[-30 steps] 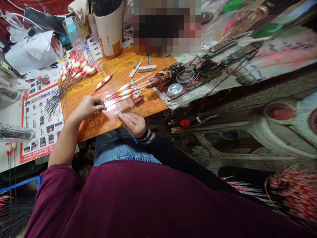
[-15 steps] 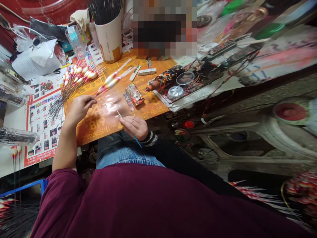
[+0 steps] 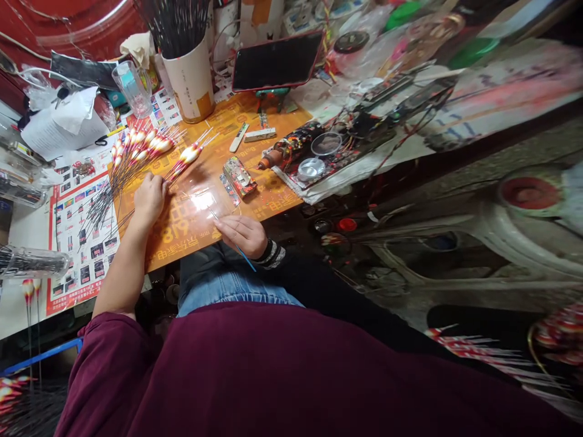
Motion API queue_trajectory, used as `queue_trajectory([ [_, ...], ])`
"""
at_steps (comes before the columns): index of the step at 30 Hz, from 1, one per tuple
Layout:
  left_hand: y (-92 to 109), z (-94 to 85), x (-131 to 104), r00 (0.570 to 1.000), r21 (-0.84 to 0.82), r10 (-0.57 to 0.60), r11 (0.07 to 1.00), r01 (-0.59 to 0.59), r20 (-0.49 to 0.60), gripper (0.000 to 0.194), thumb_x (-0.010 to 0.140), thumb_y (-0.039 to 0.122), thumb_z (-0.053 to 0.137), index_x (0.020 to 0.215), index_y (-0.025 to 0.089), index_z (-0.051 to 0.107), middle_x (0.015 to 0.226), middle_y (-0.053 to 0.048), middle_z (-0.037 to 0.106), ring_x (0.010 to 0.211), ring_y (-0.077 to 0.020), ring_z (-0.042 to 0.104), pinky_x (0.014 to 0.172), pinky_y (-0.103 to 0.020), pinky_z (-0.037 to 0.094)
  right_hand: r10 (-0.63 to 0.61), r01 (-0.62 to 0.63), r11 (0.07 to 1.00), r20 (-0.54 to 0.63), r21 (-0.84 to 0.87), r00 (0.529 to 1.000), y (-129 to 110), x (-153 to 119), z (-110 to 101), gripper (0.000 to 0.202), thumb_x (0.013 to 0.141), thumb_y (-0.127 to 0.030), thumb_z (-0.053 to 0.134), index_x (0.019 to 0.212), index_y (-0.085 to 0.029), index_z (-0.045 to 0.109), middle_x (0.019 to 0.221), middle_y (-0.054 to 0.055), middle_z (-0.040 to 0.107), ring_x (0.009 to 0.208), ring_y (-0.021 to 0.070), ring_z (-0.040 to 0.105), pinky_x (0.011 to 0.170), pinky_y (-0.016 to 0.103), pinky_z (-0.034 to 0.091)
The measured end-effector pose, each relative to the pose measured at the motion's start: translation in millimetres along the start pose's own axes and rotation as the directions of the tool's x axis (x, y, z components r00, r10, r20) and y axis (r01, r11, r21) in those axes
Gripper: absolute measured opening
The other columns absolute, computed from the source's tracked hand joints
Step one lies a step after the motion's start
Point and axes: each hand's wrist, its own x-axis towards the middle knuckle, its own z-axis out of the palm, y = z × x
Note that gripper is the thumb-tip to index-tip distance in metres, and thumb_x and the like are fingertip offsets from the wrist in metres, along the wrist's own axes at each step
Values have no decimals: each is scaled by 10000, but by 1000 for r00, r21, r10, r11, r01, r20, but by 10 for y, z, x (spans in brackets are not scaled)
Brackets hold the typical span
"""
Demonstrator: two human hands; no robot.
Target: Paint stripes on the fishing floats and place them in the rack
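My left hand (image 3: pixel 149 197) rests on the orange table mat (image 3: pixel 191 224), its fingers closed on the thin stems of a small bunch of red-and-white fishing floats (image 3: pixel 187 156) lying beside it. Just left of them lies a larger fan of floats (image 3: pixel 136 145) with long dark stems. My right hand (image 3: pixel 243 233) sits at the mat's near edge and pinches a thin blue-handled brush (image 3: pixel 232 240) that points up-left. A small paint-spattered block (image 3: pixel 239 176) lies between the hands and the far side.
A paper cup of dark rods (image 3: pixel 189 73), a clear glass (image 3: pixel 132 88), a propped dark phone (image 3: pixel 276 60) and crumpled papers (image 3: pixel 64 118) line the back. A paint-stained tray with two small dishes (image 3: pixel 319 155) lies right. A clear tube (image 3: pixel 31 262) lies at left.
My left hand has carried the small bunch of floats from the middle of the mat leftward and away from me, next to the big fan. My right hand has stayed with the brush.
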Motion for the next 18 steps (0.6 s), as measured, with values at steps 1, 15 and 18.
queue_trajectory([
  [1,-7,14,21,1000,-15,5,1000,-5,-12,170,949,335,589,860,192,617,1039,-108,610,875,-215,544,683,-307,319,3,-3,1000,-2,2,1000,2,3,4,428,897,-90,609,1322,-119,584,1053,114,747,1042,193,709,861,336,651],
  [15,-32,-495,-122,995,-156,94,983,-100,-45,230,842,405,655,735,204,622,740,-28,613,719,-168,529,673,-288,371,52,-52,998,-10,38,999,76,-10,43,366,924,-133,616,1290,-146,598,1113,103,744,1066,161,712,903,330,645],
  [18,45,-590,-222,985,-332,120,941,-72,125,264,817,457,657,790,195,685,681,-8,631,645,-147,529,615,-267,374,71,-72,996,17,48,997,93,-31,30,312,962,-160,556,1269,-154,615,1112,94,744,1091,153,705,915,326,641],
])
